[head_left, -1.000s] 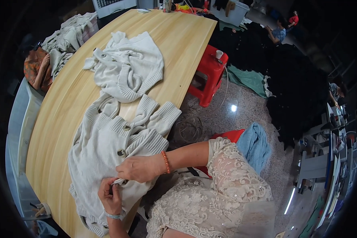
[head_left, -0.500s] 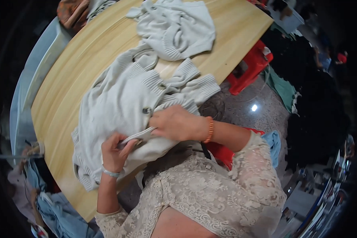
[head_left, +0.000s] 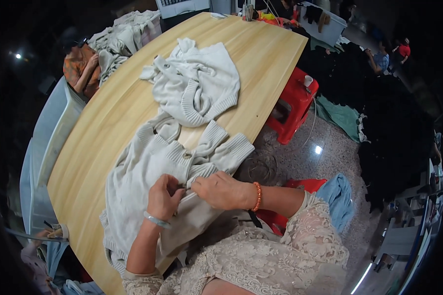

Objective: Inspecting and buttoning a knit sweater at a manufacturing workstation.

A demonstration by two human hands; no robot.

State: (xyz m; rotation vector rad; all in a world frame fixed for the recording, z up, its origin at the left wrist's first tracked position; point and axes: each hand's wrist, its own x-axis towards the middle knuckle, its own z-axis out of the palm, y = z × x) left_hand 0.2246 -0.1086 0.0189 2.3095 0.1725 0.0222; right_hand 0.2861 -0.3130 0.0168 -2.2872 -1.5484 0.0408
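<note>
I'm in a garment workshop: long wooden worktable (head_left: 108, 123) w/ knit sweaters (head_left: 197, 83) spread at 12 o'clock, more knitwear piled (head_left: 123, 34) at 11, dark clothing heaps (head_left: 394, 132) on the speckled floor at 2–3, red plastic stool (head_left: 293, 105) nearby, other workers at 10 & 1.

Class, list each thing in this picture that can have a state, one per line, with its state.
Near knit cardigan: spread flat on the wooden table, front pinched.
Far sweater: crumpled heap.
Left hand: fingers closed on the cardigan.
Right hand: gripping the cardigan's edge.
Red stool: upright on the floor.
</note>
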